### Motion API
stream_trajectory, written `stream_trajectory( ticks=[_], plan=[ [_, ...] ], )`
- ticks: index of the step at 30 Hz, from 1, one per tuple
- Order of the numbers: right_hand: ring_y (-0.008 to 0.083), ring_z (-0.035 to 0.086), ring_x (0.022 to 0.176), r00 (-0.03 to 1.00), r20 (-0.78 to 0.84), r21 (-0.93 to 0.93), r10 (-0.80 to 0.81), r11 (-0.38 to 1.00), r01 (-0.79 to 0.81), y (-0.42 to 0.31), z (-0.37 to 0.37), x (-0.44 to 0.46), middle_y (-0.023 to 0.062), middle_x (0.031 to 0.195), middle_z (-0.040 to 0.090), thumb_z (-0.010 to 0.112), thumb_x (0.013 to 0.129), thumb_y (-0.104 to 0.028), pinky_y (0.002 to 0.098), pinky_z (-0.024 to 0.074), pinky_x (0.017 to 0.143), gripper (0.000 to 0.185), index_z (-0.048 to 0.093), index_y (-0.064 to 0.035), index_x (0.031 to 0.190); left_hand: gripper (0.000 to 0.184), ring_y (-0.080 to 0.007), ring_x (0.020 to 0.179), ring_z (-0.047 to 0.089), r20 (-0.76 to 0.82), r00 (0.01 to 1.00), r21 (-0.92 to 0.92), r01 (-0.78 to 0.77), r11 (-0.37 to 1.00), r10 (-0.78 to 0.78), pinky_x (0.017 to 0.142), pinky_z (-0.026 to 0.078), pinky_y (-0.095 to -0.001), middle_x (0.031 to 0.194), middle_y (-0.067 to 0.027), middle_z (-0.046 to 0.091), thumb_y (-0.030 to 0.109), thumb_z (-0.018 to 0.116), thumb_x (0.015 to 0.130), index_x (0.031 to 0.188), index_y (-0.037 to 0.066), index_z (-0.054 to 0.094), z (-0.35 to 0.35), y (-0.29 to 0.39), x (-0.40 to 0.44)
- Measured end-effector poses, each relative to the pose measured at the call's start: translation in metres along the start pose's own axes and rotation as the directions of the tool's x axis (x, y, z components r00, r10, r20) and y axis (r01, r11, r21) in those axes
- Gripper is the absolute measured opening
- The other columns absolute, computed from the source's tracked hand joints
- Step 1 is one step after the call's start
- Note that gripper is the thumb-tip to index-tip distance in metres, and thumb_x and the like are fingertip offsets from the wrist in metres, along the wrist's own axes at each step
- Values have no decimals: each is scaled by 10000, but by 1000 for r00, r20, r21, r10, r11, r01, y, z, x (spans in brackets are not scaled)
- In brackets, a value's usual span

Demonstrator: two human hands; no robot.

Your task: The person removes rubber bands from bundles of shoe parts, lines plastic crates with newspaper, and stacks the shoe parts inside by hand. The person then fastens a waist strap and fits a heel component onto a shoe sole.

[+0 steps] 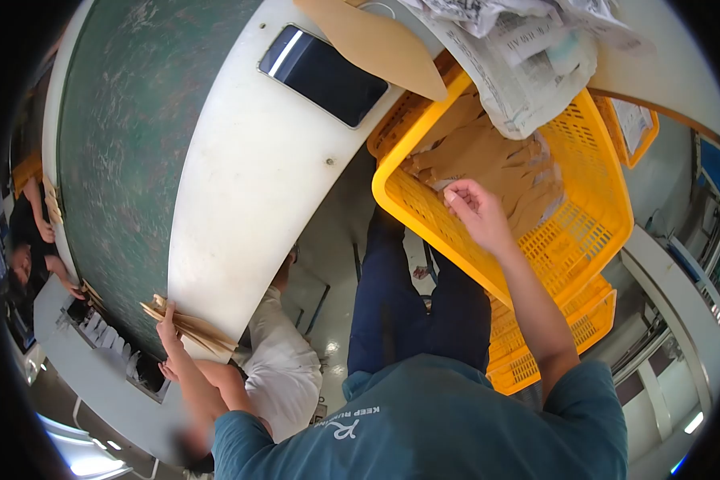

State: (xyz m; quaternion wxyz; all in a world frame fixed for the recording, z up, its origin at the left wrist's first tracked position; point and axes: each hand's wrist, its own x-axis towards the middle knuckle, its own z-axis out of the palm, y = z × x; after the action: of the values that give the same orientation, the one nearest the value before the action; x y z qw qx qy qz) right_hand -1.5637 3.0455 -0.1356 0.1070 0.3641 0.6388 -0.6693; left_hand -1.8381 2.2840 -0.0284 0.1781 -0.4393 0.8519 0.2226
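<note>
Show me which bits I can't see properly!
- Head view: yellow basket's floor, hidden under brown pieces.
- Head view: part of the phone's edge, covered by a brown sheet.
- Head view: words on the crumpled wrapping, too small and creased.
- Head view: which hand near the brown bundle is the wearer's left; arms overlap.

Head cam, facing down, edges prob. warped

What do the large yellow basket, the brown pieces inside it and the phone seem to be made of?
Yellow basket: likely moulded plastic, slightly shiny, with regular slots.
Brown pieces: matte, flat, plain tan; perhaps paper, uncertain.
Phone: glossy, probably glass front, with bright reflection.
</note>
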Motion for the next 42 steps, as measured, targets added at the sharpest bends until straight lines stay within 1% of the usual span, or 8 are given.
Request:
stream_trajectory(
  ticks=[9,17,22,27,29,33,36,42],
  plan=[
    [87,637,823,997,-73,-7,-13,1000,12,30,-11,-21,15,935,701,670,1047,-174,258,531,782,180,678,-13,1125,472,-272,986,697,66,935,74,-352,933,347,874,549,-404,1118,-103,718,219,818,834,1234,6,684,28,36,-21],
    [83,653,884,996,-93,76,-4,997,11,21,-30,-46,18,996,696,679,1051,-189,250,536,834,218,671,-23,1191,532,-240,958,616,432,813,-430,-196,882,391,826,526,-404,1153,-125,617,150,700,901,1393,24,540,37,93,-108],
    [116,649,1073,962,150,416,-226,897,146,-32,-11,-77,39,1158,684,738,1008,-185,300,515,987,343,626,-56,1305,1027,-201,871,468,648,287,-715,-91,693,706,818,423,-333,1113,-144,481,300,652,816,1618,-92,144,156,189,-388],
    [208,562,1311,896,163,702,-414,687,189,-56,1,-117,113,1382,584,853,913,-272,384,446,1147,782,441,-16,1526,1131,-147,780,488,722,-38,-670,213,711,691,759,423,-313,1009,-74,468,384,704,778,1628,-96,132,296,200,-531],
    [201,606,1215,945,6,619,-326,744,253,-50,-13,-133,106,1301,625,866,897,-328,365,490,1073,748,494,-18,1468,1051,-230,967,590,750,-139,-582,325,745,646,871,481,-357,1266,-181,556,377,686,817,1618,-98,200,336,194,-556],
    [141,614,1173,986,-146,492,-76,859,139,-20,-63,-151,58,1260,647,869,899,-227,316,501,1030,666,520,-15,1426,745,-367,1392,558,882,18,-471,-35,882,471,1173,451,-496,1469,-267,558,269,616,940,1554,-72,367,387,177,-576],
    [121,642,1090,924,-380,440,-36,872,215,20,-88,-145,31,1171,678,853,913,-197,300,527,967,523,581,-23,1324,450,-229,1184,665,863,118,-497,17,868,492,1035,530,-392,1299,-110,665,56,693,991,1413,5,545,414,161,-602],
    [109,658,1007,970,-243,516,10,848,120,52,-132,-127,54,1094,713,768,988,-236,295,538,877,348,621,-23,1220,354,-197,1154,674,838,182,-512,-62,857,514,1016,541,-366,1247,-81,695,63,724,991,1324,24,610,452,137,-616]
  ],
)
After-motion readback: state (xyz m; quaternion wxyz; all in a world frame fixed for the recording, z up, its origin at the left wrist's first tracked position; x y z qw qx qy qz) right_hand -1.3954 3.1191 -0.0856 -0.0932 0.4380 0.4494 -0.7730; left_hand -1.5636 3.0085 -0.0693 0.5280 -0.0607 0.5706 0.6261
